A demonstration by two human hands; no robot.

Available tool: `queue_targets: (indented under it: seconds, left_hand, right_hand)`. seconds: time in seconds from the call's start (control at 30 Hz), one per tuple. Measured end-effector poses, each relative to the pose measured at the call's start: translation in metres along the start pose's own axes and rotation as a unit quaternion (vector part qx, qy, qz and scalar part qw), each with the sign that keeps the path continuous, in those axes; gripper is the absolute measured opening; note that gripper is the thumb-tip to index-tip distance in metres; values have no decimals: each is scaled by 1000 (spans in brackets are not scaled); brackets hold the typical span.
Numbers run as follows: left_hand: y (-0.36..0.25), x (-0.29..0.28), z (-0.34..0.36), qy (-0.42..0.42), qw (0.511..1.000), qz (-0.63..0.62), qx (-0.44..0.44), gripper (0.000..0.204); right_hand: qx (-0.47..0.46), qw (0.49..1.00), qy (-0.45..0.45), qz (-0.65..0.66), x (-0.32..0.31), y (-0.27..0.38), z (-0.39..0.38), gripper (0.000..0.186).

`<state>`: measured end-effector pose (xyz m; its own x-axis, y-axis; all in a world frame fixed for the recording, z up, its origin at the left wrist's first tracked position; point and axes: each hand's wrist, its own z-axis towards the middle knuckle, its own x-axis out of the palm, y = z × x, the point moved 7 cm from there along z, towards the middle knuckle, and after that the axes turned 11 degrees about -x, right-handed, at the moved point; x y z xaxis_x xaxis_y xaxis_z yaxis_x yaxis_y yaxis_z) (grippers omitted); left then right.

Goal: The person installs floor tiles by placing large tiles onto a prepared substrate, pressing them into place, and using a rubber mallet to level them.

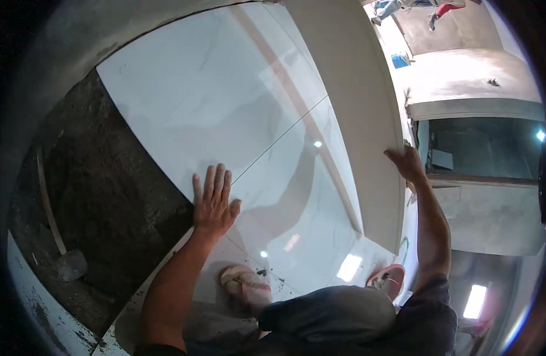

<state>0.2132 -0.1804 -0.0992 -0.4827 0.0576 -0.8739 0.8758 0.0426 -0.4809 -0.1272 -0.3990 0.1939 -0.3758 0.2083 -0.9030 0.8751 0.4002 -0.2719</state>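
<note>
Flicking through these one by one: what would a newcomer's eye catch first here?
Probably the glossy white tiles filling the middle, with the left hand spread flat on them near a seam. Next, the dark rough ground at left, where a mallet lies, and the right hand at the beige panel's far edge.

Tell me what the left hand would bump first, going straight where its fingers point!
Probably the grey wall, after the left hand slides across the white tile; the bent view makes distance unclear.
</note>
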Motion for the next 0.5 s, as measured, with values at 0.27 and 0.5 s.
queue_targets:
  seconds: [0.27, 0.5]
  left_hand:
    - [-12, -6, -7, 12, 998, 58, -16, 70]
    - [-11, -7, -5, 19, 999, 36, -28, 71]
  right_hand:
    - [27, 990, -13, 136, 37, -52, 64, 43]
    - [-9, 990, 8, 143, 48, -52, 122, 42]
